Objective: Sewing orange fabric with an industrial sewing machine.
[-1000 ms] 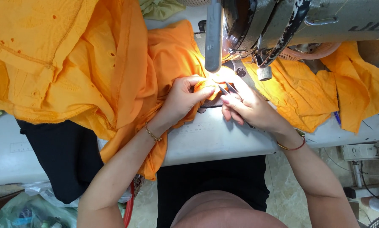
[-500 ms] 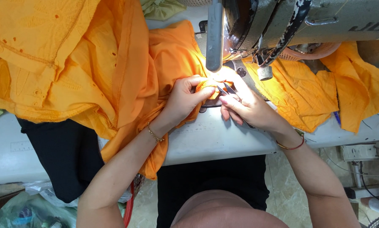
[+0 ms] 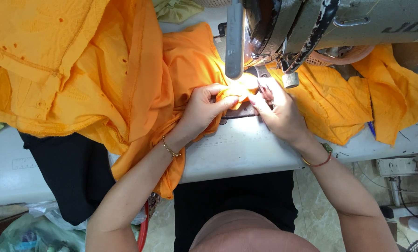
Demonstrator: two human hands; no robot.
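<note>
Right hand point(image 3: 279, 114) has moved its thread snips point(image 3: 265, 91) up under the sewing machine point(image 3: 311, 23).
Left hand point(image 3: 203, 111) still pinches orange fabric point(image 3: 190, 60); right hand closed around the snips; trimming appears under way.

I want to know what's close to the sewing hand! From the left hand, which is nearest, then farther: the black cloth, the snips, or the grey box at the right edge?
In the head view, from the left hand:
1. Thread snips, just to its right, in the right hand.
2. Black cloth, lower left, hanging over the table edge.
3. Grey box, far right, below the table.
</note>
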